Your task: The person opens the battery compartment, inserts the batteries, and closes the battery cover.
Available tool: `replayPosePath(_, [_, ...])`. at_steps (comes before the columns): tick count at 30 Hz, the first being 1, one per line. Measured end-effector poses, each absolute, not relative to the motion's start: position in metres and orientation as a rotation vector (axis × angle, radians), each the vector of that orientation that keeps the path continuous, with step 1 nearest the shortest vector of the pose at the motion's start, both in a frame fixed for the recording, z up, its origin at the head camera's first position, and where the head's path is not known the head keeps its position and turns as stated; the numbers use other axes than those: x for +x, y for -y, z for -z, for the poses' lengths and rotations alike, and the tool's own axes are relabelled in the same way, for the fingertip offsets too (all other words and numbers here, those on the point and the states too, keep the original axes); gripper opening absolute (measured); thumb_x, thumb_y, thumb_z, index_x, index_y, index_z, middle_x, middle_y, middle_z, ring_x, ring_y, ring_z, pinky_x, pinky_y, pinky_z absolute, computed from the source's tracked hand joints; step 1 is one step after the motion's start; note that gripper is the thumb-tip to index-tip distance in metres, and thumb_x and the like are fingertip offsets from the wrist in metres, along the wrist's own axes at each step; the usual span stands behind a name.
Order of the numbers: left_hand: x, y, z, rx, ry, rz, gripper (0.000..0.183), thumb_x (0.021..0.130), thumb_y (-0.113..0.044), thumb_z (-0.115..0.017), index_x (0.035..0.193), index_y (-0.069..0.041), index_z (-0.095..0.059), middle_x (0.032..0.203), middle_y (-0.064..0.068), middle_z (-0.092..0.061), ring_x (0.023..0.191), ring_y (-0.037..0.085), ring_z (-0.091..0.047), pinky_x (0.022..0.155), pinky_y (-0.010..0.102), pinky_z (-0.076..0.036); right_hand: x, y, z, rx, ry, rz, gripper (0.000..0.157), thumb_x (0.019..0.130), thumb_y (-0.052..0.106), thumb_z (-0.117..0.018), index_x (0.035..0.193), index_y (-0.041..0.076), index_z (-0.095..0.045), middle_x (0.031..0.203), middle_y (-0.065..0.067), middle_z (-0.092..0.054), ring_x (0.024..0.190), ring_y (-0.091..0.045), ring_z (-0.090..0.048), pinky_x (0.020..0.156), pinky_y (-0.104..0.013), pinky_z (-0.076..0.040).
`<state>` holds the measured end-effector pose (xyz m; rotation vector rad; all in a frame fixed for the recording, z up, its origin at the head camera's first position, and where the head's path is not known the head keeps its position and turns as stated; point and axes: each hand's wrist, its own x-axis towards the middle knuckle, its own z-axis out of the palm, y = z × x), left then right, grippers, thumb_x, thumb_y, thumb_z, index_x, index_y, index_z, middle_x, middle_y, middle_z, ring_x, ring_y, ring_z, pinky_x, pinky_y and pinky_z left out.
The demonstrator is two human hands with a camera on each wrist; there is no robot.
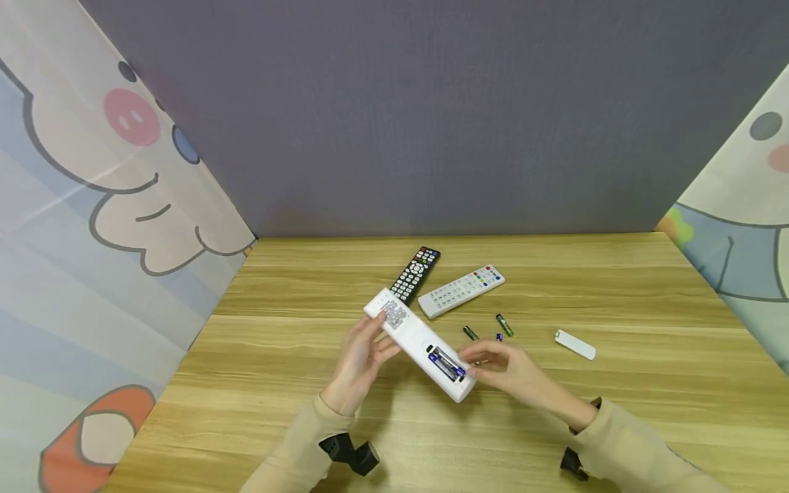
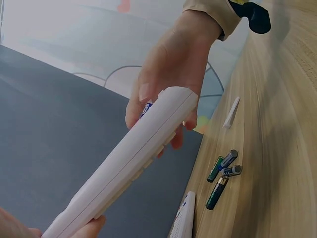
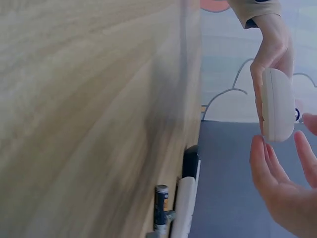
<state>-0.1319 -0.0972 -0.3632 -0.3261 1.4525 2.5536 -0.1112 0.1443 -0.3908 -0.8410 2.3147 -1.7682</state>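
Observation:
A white remote control (image 1: 416, 335) lies back side up in my left hand (image 1: 357, 366), which grips it by its far end with the thumb on top. Its battery compartment stands uncovered, and blue-and-silver batteries (image 1: 446, 363) lie inside. At the near end of the remote is my right hand (image 1: 502, 370), with its thumb and forefinger close to the batteries. In the right wrist view its fingers (image 3: 265, 166) are spread and gently bent around the end of the remote. Whether the fingertips press a battery is hard to tell.
Beyond the hands lie a black remote (image 1: 419, 270) and another white remote (image 1: 462, 291). Several loose batteries (image 1: 504, 324) lie right of them on the wooden table (image 1: 296, 274). A white battery cover (image 1: 575, 344) lies further right. A grey panel (image 1: 456, 123) borders the table's back.

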Motion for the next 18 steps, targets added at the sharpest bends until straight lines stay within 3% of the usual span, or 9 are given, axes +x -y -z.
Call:
replayPosePath(7, [-0.1311, 0.0971, 0.3627, -0.324, -1.457, -2.541, 0.04, 0.092, -0.013, -0.046, 0.127, 0.004, -0.037, 0.096, 0.007, -0.061, 0.079, 0.019, -0.063, 0.077, 0.034, -0.053, -0.1116, -0.1441, 0.3932, -0.726, -2.168, 1.771, 0.031, 0.081, 0.007, -0.061, 0.108, -0.008, -0.055, 0.111, -0.028, -0.052, 0.089, -0.008, -0.058, 0.077, -0.025, -0.052])
replayPosePath(18, [-0.1299, 0.0962, 0.3638, -0.319, -1.474, -2.542, 0.04, 0.092, -0.012, -0.045, 0.127, 0.005, -0.036, 0.095, 0.006, -0.061, 0.078, 0.019, -0.063, 0.075, 0.032, -0.053, -0.1089, -0.1376, 0.3942, -0.614, -2.162, 1.833, 0.03, 0.079, 0.006, -0.063, 0.104, -0.01, -0.056, 0.107, -0.028, -0.054, 0.082, -0.009, -0.059, 0.073, -0.023, -0.053])
